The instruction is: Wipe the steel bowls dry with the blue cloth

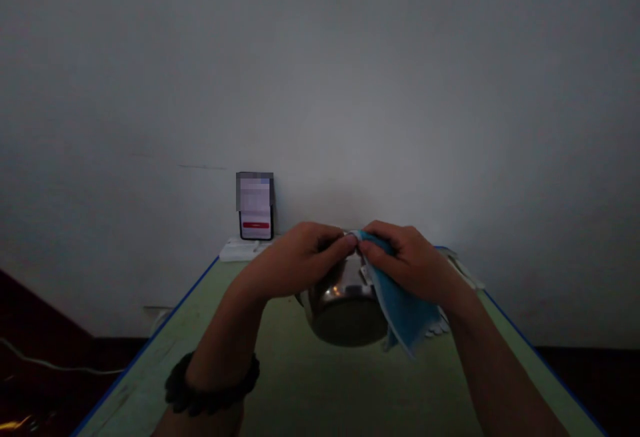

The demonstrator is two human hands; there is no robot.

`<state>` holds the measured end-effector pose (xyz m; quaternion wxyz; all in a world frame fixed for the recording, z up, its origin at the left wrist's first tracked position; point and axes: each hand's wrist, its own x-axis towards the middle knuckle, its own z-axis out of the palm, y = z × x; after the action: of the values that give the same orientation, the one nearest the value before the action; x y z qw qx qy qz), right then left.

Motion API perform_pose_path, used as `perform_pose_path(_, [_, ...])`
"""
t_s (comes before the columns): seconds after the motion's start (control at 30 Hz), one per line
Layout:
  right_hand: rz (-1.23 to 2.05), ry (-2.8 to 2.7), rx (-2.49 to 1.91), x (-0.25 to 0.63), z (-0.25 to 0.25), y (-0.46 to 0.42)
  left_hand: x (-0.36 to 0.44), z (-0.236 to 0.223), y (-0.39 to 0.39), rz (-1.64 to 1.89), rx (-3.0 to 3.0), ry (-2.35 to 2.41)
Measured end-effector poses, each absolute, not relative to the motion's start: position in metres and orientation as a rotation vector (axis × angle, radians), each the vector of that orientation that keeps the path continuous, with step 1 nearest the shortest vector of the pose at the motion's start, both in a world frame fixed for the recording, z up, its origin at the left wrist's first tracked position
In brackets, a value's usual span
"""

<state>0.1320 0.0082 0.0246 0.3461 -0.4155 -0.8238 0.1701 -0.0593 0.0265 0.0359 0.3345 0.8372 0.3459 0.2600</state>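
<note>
A shiny metal pot (345, 314) is held tilted above the table, its dark round base turned toward me. My left hand (307, 257) grips its upper edge, the thumb lying across the top. Beside it, my right hand (405, 260) is closed on a blue cloth (405, 310) with a pale edge. The cloth hangs down along the pot's right side, and the fingertips of both hands come close together at the rim. The inside of the pot is turned away and hidden.
A phone (257, 207) with a lit screen leans against the wall at the back left, standing on a white item (243, 249). The pale green table (300, 390) has blue edges. Pale items (463, 270) lie at its back right. A white cable (65, 367) runs at the far left.
</note>
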Motion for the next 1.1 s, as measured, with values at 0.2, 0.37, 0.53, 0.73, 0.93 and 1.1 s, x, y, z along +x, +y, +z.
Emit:
perform_pose_path(0.2, [0.357,-2.014,-1.072,0.137,0.016,0.018,-0.052,0.027,0.034,1.039,2.056,0.987])
perform_pose_path(0.37, [0.245,-1.81,-1.094,0.145,0.01,0.024,-0.061,0.018,0.042,1.401,1.649,0.97])
perform_pose_path(0.53, [0.324,-1.975,-1.075,0.139,0.017,0.016,-0.066,0.027,0.036,1.062,1.981,0.91])
perform_pose_path(0.73, [0.399,-2.027,-1.046,0.135,0.017,0.014,-0.059,0.032,0.034,1.07,2.207,1.037])
perform_pose_path(0.93, [0.405,-1.73,-1.076,0.142,0.009,0.018,-0.064,0.026,0.04,1.62,1.786,1.168])
perform_pose_path(1.1, [0.406,-1.846,-1.076,0.139,0.015,0.013,-0.06,0.03,0.034,1.31,1.952,1.023])
